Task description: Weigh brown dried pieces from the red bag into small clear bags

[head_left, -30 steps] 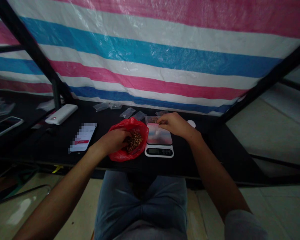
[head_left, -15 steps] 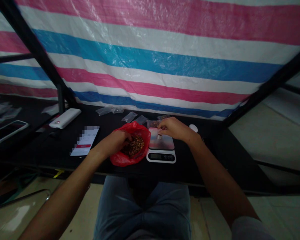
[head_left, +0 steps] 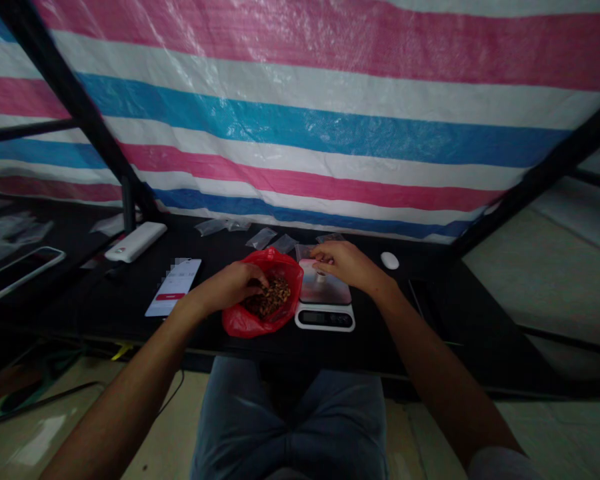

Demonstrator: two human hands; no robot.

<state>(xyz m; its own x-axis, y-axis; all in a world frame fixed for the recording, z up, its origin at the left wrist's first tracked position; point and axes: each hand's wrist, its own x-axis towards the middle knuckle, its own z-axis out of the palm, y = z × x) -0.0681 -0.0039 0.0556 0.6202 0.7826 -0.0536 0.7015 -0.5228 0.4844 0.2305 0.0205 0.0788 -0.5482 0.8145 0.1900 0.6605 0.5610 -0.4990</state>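
Note:
A red plastic bag (head_left: 237, 321) stands with its mouth spread, holding a heap of small brownish-gold pieces (head_left: 273, 298) too small to name. My left hand (head_left: 235, 287) reaches over its left rim, fingers curved down at the heap and thumb apart from them. Directly right of the bag is a white digital scale (head_left: 325, 319) with a metal plate. Over the plate's back part, my right hand (head_left: 343, 263) has thumb and fingers pinched together; what they hold is unclear. A small pale object (head_left: 321, 277) shows just under these fingers. Behind them lies a clear plastic bag (head_left: 304, 251).
More small clear bags (head_left: 261, 238) lie along the back. A phone (head_left: 173, 287) with a lit screen and a white power bank (head_left: 136, 242) are on the left. At right are a white oval object (head_left: 389, 260) and a dark flat object (head_left: 425, 300). A striped sheet (head_left: 300, 147) hangs behind.
The left hand's fingers have lifted slightly from the heap, and its thumb shows more. My right hand has shifted a little over the scale. The whole view has moved slightly.

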